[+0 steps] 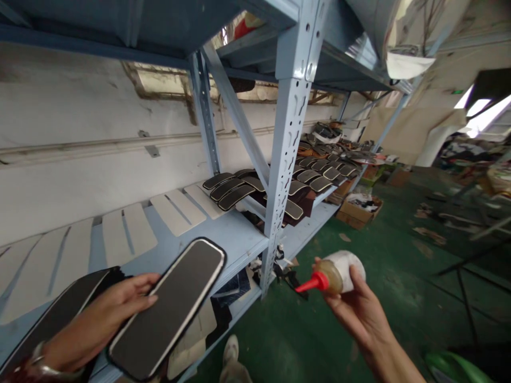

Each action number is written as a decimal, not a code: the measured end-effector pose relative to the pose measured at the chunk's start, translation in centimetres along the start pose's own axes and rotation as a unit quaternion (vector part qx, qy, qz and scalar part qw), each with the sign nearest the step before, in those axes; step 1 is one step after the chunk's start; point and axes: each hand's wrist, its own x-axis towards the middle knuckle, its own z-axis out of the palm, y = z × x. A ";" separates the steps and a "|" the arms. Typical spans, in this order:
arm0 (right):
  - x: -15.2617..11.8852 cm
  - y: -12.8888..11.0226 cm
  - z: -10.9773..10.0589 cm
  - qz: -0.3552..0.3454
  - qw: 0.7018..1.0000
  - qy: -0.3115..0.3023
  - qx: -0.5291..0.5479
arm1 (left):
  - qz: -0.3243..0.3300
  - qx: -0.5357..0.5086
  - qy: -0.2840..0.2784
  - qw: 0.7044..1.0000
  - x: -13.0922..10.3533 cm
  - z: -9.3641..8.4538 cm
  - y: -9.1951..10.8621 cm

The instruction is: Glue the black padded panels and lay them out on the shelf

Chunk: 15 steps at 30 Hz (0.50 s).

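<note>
Carrying pale strips [141,229] below the wall [72,191], the blue shelf [237,239] is running toward dark pads [235,197] and green floor [287,330]. Left hand [123,303] is clamping fingers on a dark panel [171,308] above the shelf; right hand [357,316] is wrapping fingers round a red-nozzled bottle [337,272] above the floor.

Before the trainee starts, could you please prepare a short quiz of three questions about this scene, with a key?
1. Which hand holds the squeeze bottle?
2. True or false: the red nozzle touches the held dark panel.
3. Fill in the missing word: the flat white strips lie on a blue ____.

Key:
1. The right hand.
2. False; the two are well apart.
3. Shelf.
</note>
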 end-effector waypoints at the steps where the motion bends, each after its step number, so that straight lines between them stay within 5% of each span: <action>1: -0.4 -0.3 1.2 -0.019 0.999 -0.024 -0.025 | -0.002 -0.026 -0.061 0.998 -0.1 2.1 0.2; 4: -1.6 -1.1 3.9 -0.074 0.988 -0.100 -0.090 | -0.024 -0.061 -0.185 0.981 -0.8 6.8 0.8; 6: -2.3 -1.4 5.0 -0.113 0.974 -0.142 -0.134 | -0.039 -0.052 -0.228 0.972 -1.2 8.3 1.0; 15: -3.3 -1.5 4.9 -0.149 0.939 -0.202 -0.237 | -0.048 -0.003 -0.280 0.959 -1.1 8.3 -1.1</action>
